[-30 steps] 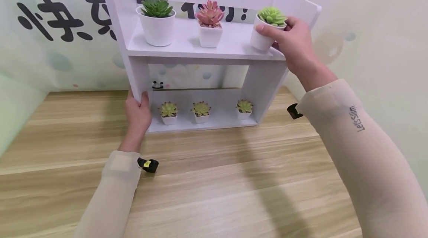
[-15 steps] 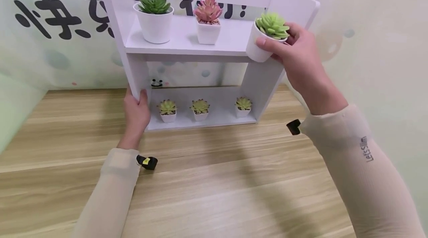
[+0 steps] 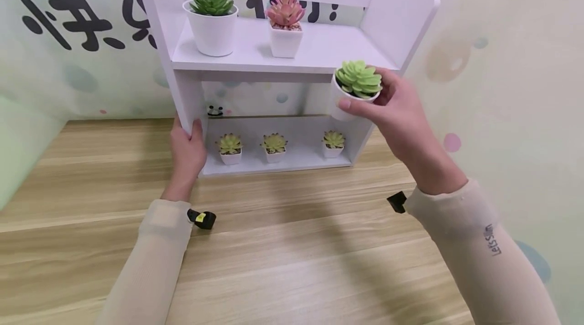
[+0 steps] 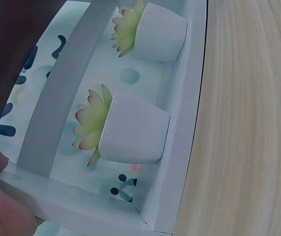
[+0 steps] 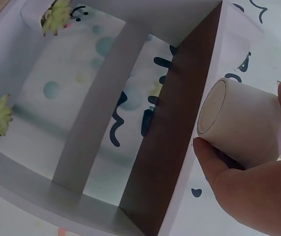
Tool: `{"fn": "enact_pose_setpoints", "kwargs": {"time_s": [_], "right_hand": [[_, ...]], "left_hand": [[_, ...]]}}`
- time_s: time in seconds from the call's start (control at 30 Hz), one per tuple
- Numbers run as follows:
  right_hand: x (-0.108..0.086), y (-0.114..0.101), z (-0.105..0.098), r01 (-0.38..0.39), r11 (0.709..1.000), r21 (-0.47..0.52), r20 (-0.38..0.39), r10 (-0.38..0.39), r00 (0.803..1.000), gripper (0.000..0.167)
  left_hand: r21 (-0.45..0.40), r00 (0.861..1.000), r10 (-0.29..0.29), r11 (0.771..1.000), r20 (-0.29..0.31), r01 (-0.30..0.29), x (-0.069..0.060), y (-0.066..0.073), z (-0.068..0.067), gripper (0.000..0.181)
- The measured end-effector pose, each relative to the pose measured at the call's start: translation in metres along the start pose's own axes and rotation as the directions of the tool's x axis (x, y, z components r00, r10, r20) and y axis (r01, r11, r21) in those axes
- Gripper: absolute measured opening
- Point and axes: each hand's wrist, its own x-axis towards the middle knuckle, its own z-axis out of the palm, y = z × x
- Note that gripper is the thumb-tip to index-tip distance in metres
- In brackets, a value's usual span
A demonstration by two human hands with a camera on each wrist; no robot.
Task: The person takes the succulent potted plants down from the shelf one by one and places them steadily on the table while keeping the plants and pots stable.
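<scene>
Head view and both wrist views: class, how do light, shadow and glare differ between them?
Head view: bright, pale glare low on the wooden tabletop, a soft diagonal shadow across it; left wrist view: dimmer, the small square pots looking bluish-grey; right wrist view: also dim, the held round pot greyish.

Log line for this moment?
right grip: holds lime plant, off upper board | left grip: holds left panel | upper board: dark-green plant, pink plant | lower board: three small plants

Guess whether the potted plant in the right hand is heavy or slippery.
The potted plant is probably light: the right hand alone holds it. Its smooth-looking side might slip, and its round base suggests rolling if toppled.
</scene>
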Motion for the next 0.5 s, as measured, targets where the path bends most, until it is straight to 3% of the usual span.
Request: {"fn": "enact_pose_setpoints", "kwargs": {"time_s": [0.5], "right_hand": [[-0.016, 0.044, 0.009, -0.114, 0.988, -0.109, 0.039, 0.119, 0.992, 0.068]], "left_hand": [[-0.005, 1.0, -0.019, 1.0, 0.014, 0.019, 0.001, 0.0, -0.001, 0.046]]}}
